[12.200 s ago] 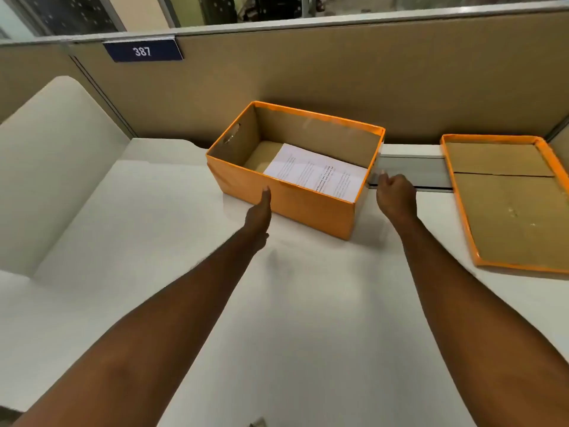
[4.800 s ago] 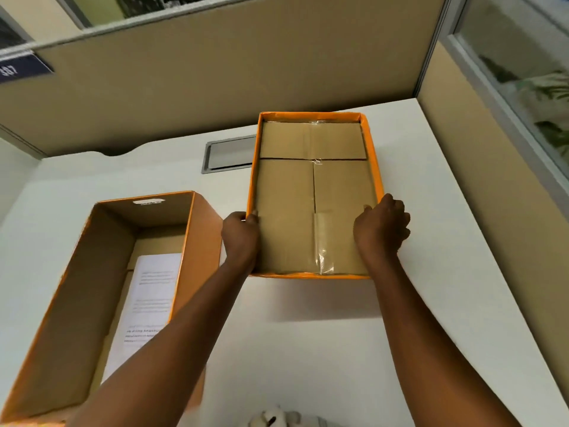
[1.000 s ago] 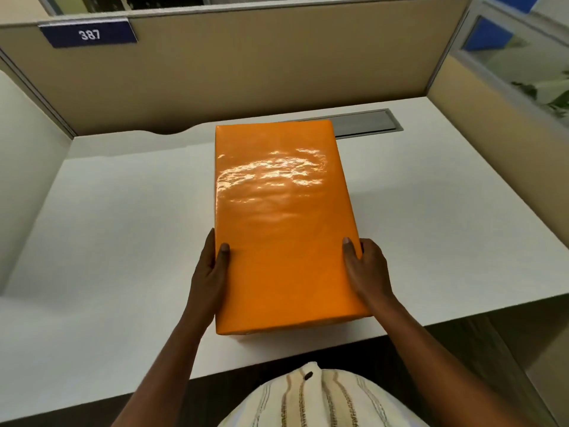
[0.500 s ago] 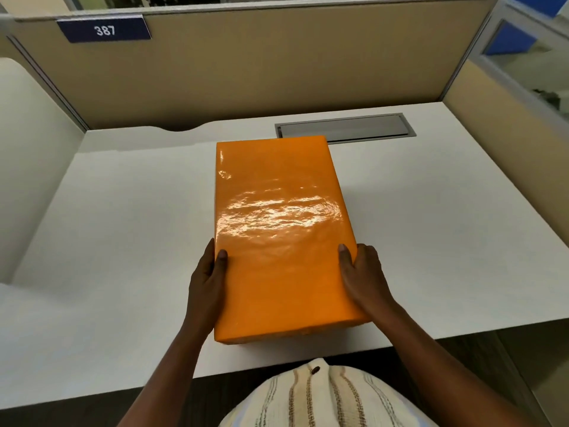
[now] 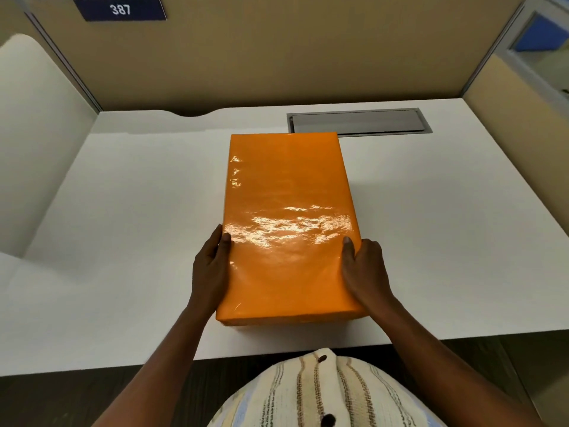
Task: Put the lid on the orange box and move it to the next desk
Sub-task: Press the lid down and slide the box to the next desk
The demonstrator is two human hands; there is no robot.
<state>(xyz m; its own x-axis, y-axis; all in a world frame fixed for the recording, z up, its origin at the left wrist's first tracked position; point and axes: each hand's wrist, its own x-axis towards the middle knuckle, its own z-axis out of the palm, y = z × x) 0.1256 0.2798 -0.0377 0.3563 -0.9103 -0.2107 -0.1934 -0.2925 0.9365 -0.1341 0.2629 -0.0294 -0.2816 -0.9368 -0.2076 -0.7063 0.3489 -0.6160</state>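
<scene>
A: Where was the orange box point(image 5: 289, 229) at that moment?

B: It sat on the white desk point(image 5: 123, 241), near the middle and close to the front edge, with its long side running from six o'clock toward twelve. The lid point(image 5: 286, 186) was on it, glossy, with light glaring across the near half.

A: And the hands?

B: The left hand point(image 5: 209, 269) was pressed against the box's nine o'clock side near the front corner, thumb lying over the top edge of the lid and the fingers down along the side. The right hand point(image 5: 366, 272) mirrored it at three o'clock, thumb on top, fingers wrapped down the side. Both were closed on the box, clamping it between them.

A: Was it lifted?

B: I could not tell; the bottom edge at six o'clock looked as though it met the desk, with only a thin shadow beneath.

A: What lay around it?

B: A grey cable hatch point(image 5: 358, 122) at one o'clock, its near edge just behind the box's far corner. Tan partition panels point(image 5: 277, 57) stood at twelve and three o'clock, and a blue plate reading 387 point(image 5: 120, 9) hung at eleven. At six o'clock, below the desk edge, a striped shirt point(image 5: 323, 396) showed.
</scene>
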